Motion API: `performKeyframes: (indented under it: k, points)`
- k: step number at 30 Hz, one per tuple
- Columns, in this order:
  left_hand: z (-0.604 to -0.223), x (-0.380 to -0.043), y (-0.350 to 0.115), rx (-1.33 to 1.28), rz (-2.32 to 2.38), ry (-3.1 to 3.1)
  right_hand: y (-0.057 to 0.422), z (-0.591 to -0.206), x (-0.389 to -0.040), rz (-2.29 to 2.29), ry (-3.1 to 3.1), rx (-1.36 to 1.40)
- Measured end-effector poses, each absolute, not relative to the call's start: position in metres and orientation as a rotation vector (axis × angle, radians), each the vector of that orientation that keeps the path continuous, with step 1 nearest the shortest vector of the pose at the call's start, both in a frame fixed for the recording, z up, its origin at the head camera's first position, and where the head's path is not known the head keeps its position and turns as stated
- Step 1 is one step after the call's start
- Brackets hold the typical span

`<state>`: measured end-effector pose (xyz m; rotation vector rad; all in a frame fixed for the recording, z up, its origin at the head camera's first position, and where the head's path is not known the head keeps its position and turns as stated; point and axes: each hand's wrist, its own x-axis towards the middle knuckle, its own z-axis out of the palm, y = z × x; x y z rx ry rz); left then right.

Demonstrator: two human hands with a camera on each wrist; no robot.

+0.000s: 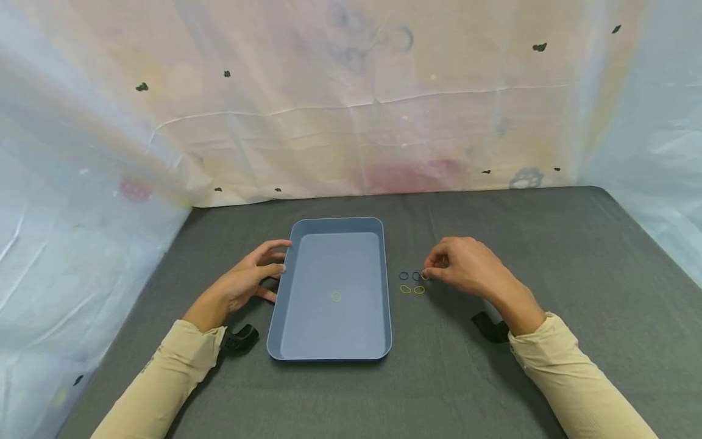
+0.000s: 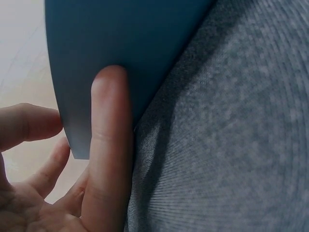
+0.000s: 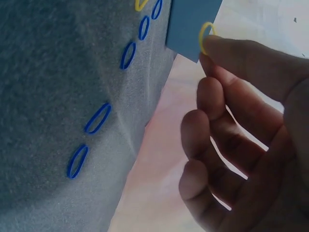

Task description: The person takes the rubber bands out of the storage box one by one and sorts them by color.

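A blue-grey rectangular tray point(image 1: 337, 335) lies on the cloth, with one thin yellow rubber band point(image 1: 332, 297) on its floor. Against the tray's left side rests my left hand point(image 1: 247, 280); its fingertips touch the rim and outer wall, loosely bent. My right hand point(image 1: 474, 265), right of the tray, pinches a yellow rubber band point(image 3: 202, 42) between thumb and index finger. Below those fingertips lie blue rubber bands point(image 1: 403, 279) and two yellow rubber bands point(image 1: 419, 293). More blue bands point(image 3: 97, 118) show in the right wrist view, hidden behind the hand in the head view.
Dark grey cloth point(image 1: 466, 390) covers the table. A pale, patterned curtain point(image 1: 351, 140) hangs along the back edge, with bluish sheeting point(image 1: 82, 201) at the sides. Black wrist mounts point(image 1: 239, 339) sit under both forearms, close to the cloth.
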<state>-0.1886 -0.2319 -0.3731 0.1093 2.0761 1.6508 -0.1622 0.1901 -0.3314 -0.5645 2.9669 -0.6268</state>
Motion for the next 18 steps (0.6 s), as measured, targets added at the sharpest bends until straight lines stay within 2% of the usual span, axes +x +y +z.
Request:
performKeyframes:
  k: [18]
  points:
    - [-0.3702,-0.1886,-0.2323,0.130,1.639,2.072,0.1954,-0.3350,-0.1660,-0.591,2.936,-0.558]
